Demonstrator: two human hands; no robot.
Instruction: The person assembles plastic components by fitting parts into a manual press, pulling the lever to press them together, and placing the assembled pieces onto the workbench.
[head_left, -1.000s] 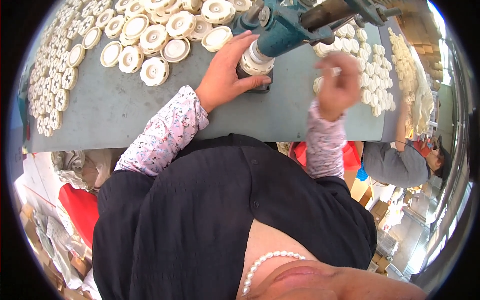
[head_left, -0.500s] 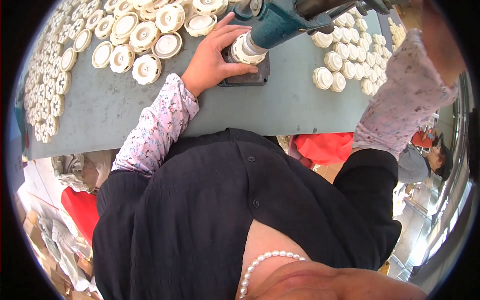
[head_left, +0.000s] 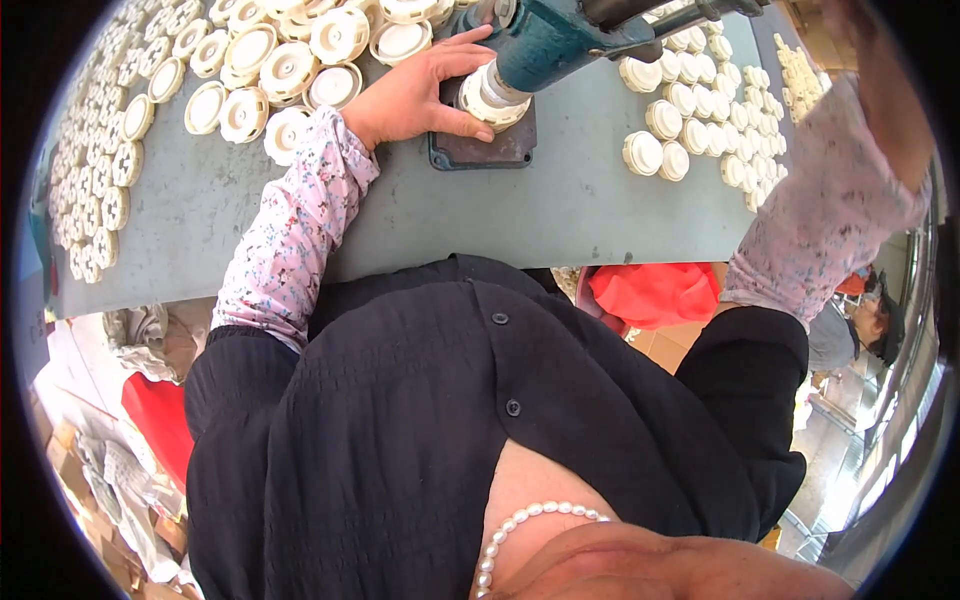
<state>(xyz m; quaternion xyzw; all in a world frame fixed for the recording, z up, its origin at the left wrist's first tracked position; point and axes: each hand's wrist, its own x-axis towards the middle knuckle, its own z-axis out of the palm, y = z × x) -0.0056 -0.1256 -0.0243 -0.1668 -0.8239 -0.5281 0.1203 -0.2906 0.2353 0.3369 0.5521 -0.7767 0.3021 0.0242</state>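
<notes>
My left hand [head_left: 425, 92] curls around a cream-white round plastic part [head_left: 492, 108], thumb at its near side and fingers behind it. The part sits on the dark square base plate [head_left: 482, 152] of a green hand press [head_left: 550, 50]. The press's ram comes down onto the top of the part. My right forearm [head_left: 880, 100], in a floral sleeve, reaches up past the top right edge, and the hand itself is out of the picture.
Piled cream round parts [head_left: 290, 68] lie left of the press, with rows of notched ones [head_left: 105, 180] at the far left. Stacked cream parts [head_left: 700, 100] stand to the right. A red cloth [head_left: 655, 293] hangs below the grey table's edge [head_left: 600, 225]. Another person [head_left: 850, 325] is at far right.
My left hand has shifted slightly left, its thumb drawn back along the part's near side. My right forearm has moved a little outward to the right.
</notes>
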